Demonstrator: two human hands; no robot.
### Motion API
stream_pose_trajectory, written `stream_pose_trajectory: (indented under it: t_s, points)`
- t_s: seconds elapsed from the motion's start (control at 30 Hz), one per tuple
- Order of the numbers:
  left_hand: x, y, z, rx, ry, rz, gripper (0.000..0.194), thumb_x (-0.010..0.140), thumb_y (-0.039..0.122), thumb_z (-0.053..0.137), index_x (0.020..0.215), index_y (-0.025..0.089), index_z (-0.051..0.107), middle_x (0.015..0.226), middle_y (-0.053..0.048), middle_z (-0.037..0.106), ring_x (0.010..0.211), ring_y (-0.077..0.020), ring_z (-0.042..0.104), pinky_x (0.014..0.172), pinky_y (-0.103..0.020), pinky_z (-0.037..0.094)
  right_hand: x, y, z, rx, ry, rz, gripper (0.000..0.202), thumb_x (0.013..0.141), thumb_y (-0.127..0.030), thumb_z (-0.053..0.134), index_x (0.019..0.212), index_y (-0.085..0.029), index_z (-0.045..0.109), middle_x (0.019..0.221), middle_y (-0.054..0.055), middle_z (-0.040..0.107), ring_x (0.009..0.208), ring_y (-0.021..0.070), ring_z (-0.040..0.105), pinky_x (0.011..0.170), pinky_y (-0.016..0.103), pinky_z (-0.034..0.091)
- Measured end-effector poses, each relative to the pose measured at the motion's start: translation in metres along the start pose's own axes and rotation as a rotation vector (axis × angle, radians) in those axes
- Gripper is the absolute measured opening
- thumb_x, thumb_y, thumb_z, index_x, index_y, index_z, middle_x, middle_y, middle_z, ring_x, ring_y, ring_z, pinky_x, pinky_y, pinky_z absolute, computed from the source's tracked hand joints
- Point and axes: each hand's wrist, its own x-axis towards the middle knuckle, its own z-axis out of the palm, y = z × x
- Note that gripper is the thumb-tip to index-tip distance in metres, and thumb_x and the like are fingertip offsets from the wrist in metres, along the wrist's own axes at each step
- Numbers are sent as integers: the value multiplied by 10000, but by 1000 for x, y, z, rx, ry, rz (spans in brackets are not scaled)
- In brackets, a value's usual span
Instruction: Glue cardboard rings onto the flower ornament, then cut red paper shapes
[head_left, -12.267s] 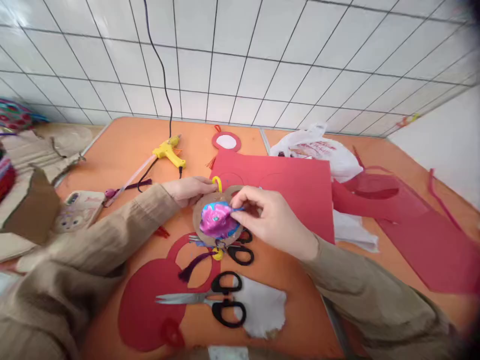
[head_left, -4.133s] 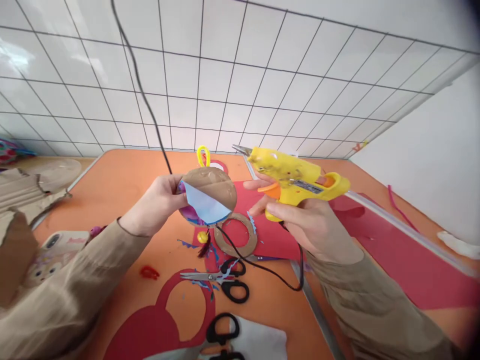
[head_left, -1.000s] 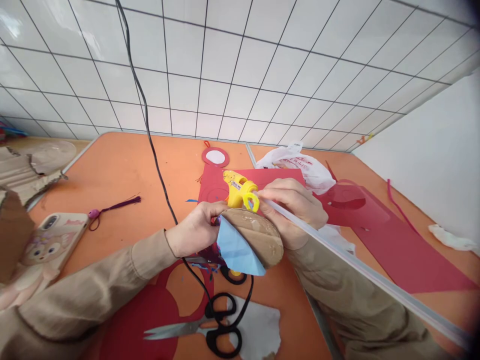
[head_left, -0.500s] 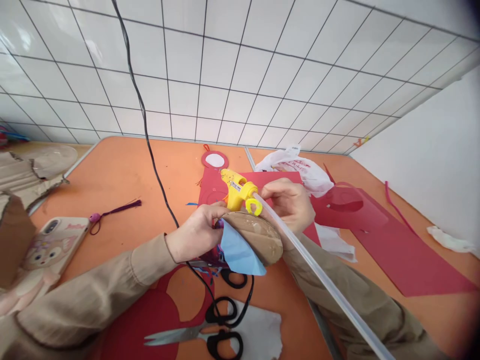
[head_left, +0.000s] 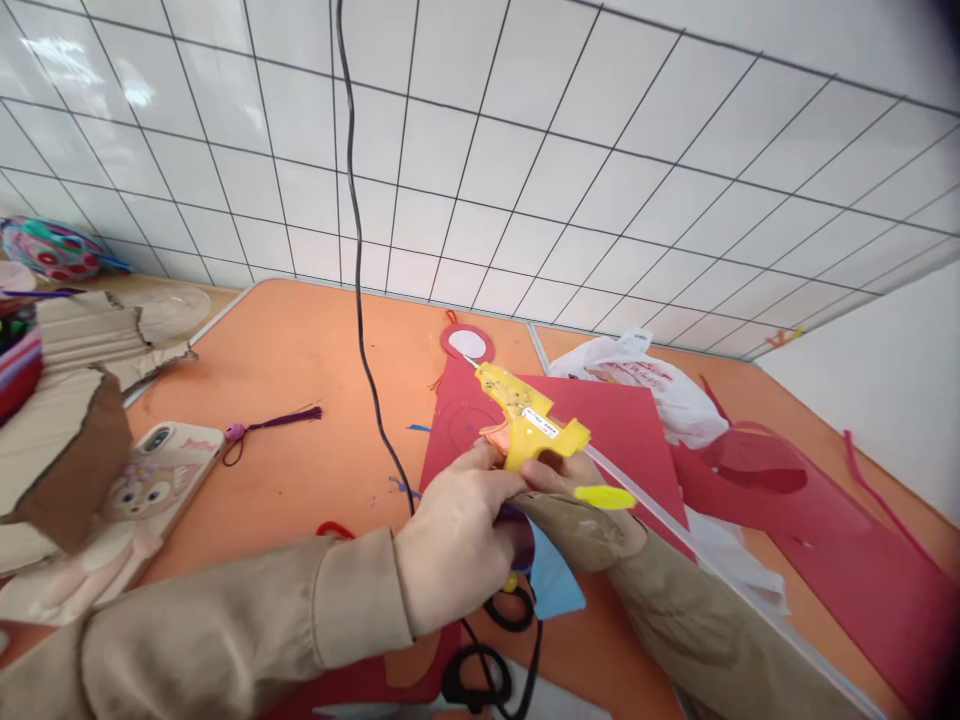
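Note:
A yellow hot glue gun (head_left: 529, 410) points its nozzle up and to the left, and a long clear glue stick (head_left: 645, 495) runs out of its back. My right hand (head_left: 562, 468) is closed at its handle, partly hidden behind the gun. Below it, my left hand (head_left: 461, 535) grips a round brown cardboard piece (head_left: 581, 532) with blue paper (head_left: 553, 572) and something purple attached; its fingertips come close to the orange trigger. A bright yellow paper piece (head_left: 604, 497) shows nearly edge-on over the cardboard. Its attachment is hidden.
Red sheets (head_left: 600, 420) lie on the orange table, with a red-and-white round tag (head_left: 467, 344) behind. Black-handled scissors (head_left: 476, 680) sit below my hands. A black cord (head_left: 360, 310) crosses the view. A phone (head_left: 161, 500), torn cardboard (head_left: 67, 450) and white plastic bag (head_left: 637, 375) lie around.
The glue gun has tipped and swung, its nozzle now in sight. My right hand has moved down to the handle. The yellow ring has turned nearly edge-on; the whole view has shifted left.

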Motion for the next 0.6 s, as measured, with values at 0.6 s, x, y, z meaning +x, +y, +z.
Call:
stream_pose_trajectory:
  t_s: [0.6]
  points:
    - [-1, 45, -69, -133, -572, 417, 177, 824, 44, 552, 796, 126, 706, 1078, -179, 755, 976, -239, 725, 843, -310, 577, 6, -32, 8, 413, 77, -47, 249, 791, -375, 641, 961, -206, 710, 906, 57, 758, 630, 148, 631, 604, 284, 503]
